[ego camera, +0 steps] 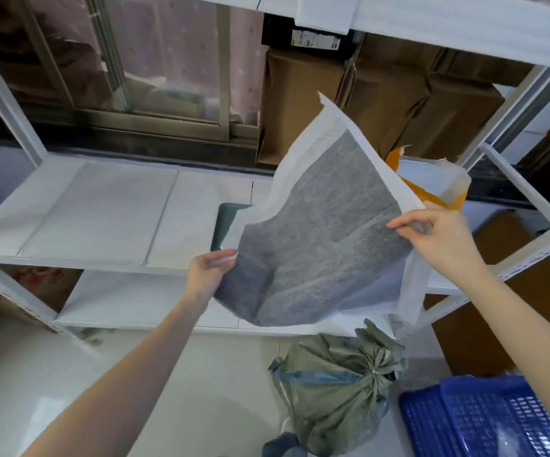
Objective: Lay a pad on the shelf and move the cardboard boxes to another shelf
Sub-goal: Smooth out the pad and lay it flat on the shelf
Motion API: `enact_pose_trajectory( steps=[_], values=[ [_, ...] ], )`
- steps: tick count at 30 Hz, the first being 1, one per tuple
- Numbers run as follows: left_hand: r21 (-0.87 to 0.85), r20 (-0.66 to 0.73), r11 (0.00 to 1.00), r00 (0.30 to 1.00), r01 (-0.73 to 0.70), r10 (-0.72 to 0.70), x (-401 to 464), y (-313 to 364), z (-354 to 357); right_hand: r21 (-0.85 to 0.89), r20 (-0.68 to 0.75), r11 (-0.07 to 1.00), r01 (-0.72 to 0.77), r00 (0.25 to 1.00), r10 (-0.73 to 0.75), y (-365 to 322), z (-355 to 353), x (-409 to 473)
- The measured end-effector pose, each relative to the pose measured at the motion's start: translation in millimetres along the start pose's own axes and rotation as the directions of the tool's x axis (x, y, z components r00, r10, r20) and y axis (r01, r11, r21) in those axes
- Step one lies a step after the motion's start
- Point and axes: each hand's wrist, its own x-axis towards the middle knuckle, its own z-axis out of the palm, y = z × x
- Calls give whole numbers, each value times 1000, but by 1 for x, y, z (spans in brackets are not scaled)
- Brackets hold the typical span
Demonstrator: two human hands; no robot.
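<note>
The white shelf (95,209) already carries flat white sheets, and brown cardboard boxes (376,103) stand at its back right. Above it hangs the pad (326,239) — grey and quilted in the middle, white round the border, partly unfolded and creased. The right hand (438,235) pinches the pad's right edge between thumb and fingertips; the left hand (209,275) grips its lower left edge, fingers closed — both forearms stretched forward.

Both bare arms stretched forward and up, left hand (212,270) lower with fingers (224,255) pinched closed on a pad edge, right hand (438,235) higher, palm down, fingers (405,222) pinching the opposite edge.
</note>
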Motion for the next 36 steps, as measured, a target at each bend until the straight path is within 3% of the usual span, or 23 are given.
enact_pose_trajectory(
  steps=[7, 17, 24, 30, 33, 36],
  values=[
    [296, 42, 921, 967, -254, 253, 14, 36, -31, 142, -44, 982, -121, 991, 129, 22, 2, 7],
    [351, 6, 872, 932, -342, 363, 26, 77, -75, 258, -105, 943, -208, 965, 242, 34, 8, 11],
    [515, 6, 724, 846, -459, 533, 29, 100, -82, 213, -136, 961, -175, 969, 206, 27, 7, 11],
    [599, 54, 615, 792, -514, 609, 23, 124, -77, -14, -187, 992, -127, 975, 122, 35, 10, 17],
    [591, 74, 637, 820, -494, 568, 15, 134, -73, 64, -212, 998, -28, 976, 42, 32, 8, 19],
    [530, 100, 700, 855, -479, 509, 10, 147, -69, 216, -165, 976, -26, 984, 62, 22, 4, 20]
  ],
)
